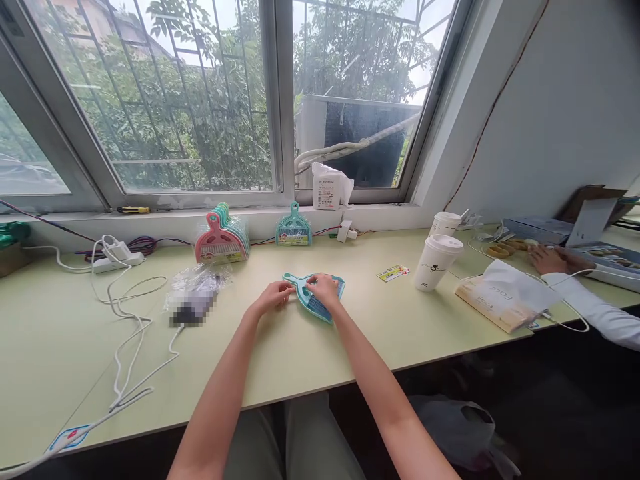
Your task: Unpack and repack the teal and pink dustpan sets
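A small teal dustpan [313, 307] with a brush nested in it lies on the table in front of me, its handle pointing to the upper left. My left hand [275, 295] is closed at the handle, thumb and fingers at its edge. My right hand [325, 289] lies over the pan's upper middle, its fingers curled onto the set. Behind stand a wrapped teal dustpan set [294, 227] and a stack of wrapped sets with a pink one [220, 240] in front. To the right lie some yellow-green printed cards [393, 273].
White cables and a power strip [118, 261] spread over the left side, beside a clear plastic bag [193, 290]. Two paper cups [433, 263] and a tissue pack [493, 297] stand to the right. Another person's hands [550, 259] work at the far right.
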The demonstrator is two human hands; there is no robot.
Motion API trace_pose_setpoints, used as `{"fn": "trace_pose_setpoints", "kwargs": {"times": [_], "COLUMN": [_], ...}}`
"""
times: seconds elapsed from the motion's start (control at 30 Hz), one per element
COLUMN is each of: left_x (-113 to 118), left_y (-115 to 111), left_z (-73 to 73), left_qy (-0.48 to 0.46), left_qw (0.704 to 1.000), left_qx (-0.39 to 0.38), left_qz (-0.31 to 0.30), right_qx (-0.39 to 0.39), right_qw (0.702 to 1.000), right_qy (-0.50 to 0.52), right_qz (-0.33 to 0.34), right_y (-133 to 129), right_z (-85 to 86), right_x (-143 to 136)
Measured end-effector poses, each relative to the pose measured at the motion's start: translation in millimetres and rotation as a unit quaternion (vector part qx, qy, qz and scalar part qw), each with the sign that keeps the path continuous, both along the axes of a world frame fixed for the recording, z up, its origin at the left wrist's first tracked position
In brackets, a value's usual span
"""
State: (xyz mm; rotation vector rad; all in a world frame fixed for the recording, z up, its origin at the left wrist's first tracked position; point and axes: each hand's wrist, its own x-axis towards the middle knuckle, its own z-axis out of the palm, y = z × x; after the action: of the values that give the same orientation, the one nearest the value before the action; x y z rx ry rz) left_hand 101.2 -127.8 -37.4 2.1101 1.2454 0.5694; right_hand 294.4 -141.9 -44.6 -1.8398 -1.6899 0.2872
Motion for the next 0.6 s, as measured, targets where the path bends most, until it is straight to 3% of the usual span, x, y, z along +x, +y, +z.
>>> {"fn": "trace_pose_setpoints", "kwargs": {"times": [0.07, 0.13, 0.23, 0.3, 0.47, 0.6], "left_x": [3, 3, 0, 0, 16, 26], "left_y": [-2, -3, -4, -4, -7, -12], "left_z": [3.3, 7.5, 10.3, 7.9, -2.5, -3.8], "left_qy": [0.004, 0.036, 0.098, 0.145, 0.225, 0.237], "left_qw": [0.999, 0.986, 0.945, 0.923, 0.916, 0.931], "left_qx": [0.053, 0.157, 0.303, 0.351, 0.328, 0.272], "left_qz": [-0.009, 0.028, 0.076, 0.057, -0.055, -0.046], "right_qx": [-0.025, -0.039, -0.046, -0.044, -0.038, -0.034], "right_qw": [0.999, 0.996, 0.993, 0.992, 0.991, 0.993], "right_qy": [0.022, 0.033, 0.027, 0.024, 0.020, -0.009], "right_qz": [0.034, 0.070, 0.110, 0.119, 0.124, 0.116], "right_y": [0, 1, 4, 5, 5, 3], "right_z": [2.4, 3.9, 3.4, 1.9, -0.4, 0.3], "right_x": [3, 8, 12, 13, 12, 10]}}
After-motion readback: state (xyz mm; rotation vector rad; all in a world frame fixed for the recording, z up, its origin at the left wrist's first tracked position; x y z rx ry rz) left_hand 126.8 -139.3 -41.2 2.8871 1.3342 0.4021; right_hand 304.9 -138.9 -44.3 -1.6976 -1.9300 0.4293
